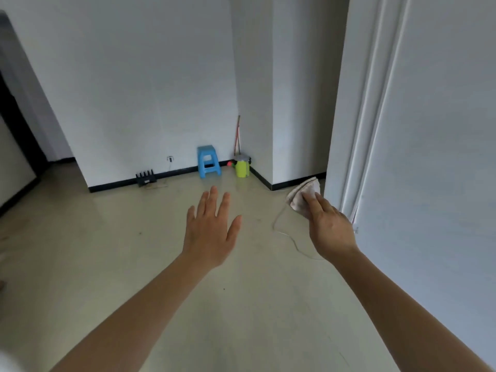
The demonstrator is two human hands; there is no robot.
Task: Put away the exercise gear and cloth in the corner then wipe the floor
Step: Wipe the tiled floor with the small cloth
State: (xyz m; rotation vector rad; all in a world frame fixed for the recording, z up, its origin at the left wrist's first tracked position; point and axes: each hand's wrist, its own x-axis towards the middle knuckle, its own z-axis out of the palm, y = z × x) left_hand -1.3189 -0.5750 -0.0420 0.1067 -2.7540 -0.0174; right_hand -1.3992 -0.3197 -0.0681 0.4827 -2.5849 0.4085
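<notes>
Your right hand [331,229] has its fingers curled round a bunched pale cloth [306,193], held out in the air above the floor [134,264] beside the white door panel [429,157]. You probably carry it low and forward because the floor is what it is meant for. The cloth's long axis runs away from you, its free end pointing toward the far wall. Your left hand [212,229] is spread flat and holds nothing, likely for balance. The corner, well ahead, holds a blue stool [208,162], a green container [241,167] and a leaning stick [237,135].
</notes>
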